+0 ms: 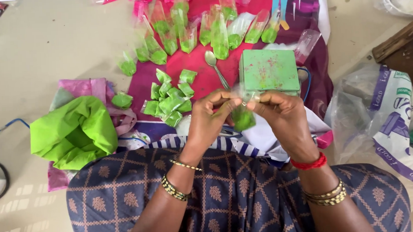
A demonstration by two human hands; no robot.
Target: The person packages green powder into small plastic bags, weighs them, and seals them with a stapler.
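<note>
Pinching the top of one small clear packet of green powder (243, 117), the left hand (209, 116) and the right hand (280, 112) meet above the person's lap, fingers closed tight on the plastic from either side, so the packet hangs between them with its green fill at the bottom. Just beyond the hands sits one green box (268, 70) smeared with pink, and one metal spoon (215, 67) lies beside it on the pink cloth (200, 70). To the left of the hands rests a heap of folded green packets (169, 98), roughly ten, though the overlap hides the exact count. Farther off, a spread of about fifteen longer open packets (198, 30) lies in a loose row, each with green powder at one end. One big bright green bag (75, 131) slumps at the left on the floor. One printed white sack (387, 117) lies at the right, beside one wooden stool leg (400, 42).
</note>
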